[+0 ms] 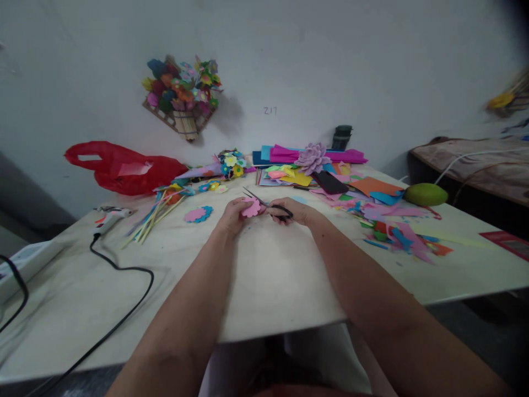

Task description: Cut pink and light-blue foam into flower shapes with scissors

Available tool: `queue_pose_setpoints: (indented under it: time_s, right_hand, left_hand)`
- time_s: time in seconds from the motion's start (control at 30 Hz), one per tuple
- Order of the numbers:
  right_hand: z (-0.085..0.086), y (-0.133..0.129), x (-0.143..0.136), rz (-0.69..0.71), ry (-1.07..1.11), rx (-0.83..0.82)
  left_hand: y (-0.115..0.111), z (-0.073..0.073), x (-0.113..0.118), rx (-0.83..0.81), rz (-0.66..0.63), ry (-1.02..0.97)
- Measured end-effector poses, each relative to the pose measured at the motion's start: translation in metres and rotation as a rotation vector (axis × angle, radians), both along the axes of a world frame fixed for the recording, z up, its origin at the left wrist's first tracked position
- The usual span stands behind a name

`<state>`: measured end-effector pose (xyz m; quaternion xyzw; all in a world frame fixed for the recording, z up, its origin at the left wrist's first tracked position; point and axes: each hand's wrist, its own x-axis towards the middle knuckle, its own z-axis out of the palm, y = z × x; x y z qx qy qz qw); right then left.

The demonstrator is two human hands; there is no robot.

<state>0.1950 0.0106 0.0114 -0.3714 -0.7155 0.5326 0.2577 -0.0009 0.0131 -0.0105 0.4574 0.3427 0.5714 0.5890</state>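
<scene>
My left hand (233,215) pinches a pink paper flower cutout (250,207) with a scalloped edge, above the middle of the table. In my right hand (291,210) is a pair of black-handled scissors (282,211), fingers wrapped round the handles. The blades point up and left and are apart, close beside the cutout; whether they touch it I cannot tell. To the left of my hands, pink and blue scalloped cutouts (199,214) lie overlapping on the table.
A glue gun (108,221) with a black cord lies left, near a white power strip (31,264). Behind it are paper-wrapped sticks (155,218) and a red plastic bag (124,168). Coloured scraps (407,237), a phone (329,182) and a green-yellow fruit (425,194) lie right.
</scene>
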Motion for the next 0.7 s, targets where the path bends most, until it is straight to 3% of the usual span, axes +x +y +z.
queue_pose_setpoints:
  time_s: [0.2,0.7]
  right_hand:
    - [0.005,-0.006,-0.003,-0.01,-0.006,-0.004]
    - [-0.004,-0.002,-0.012,-0.061,0.051,-0.018]
  left_hand:
    - [0.0,0.0,-0.001,0.001,0.012,-0.005]
    - [-0.003,0.002,0.001,-0.006,0.048,-0.014]
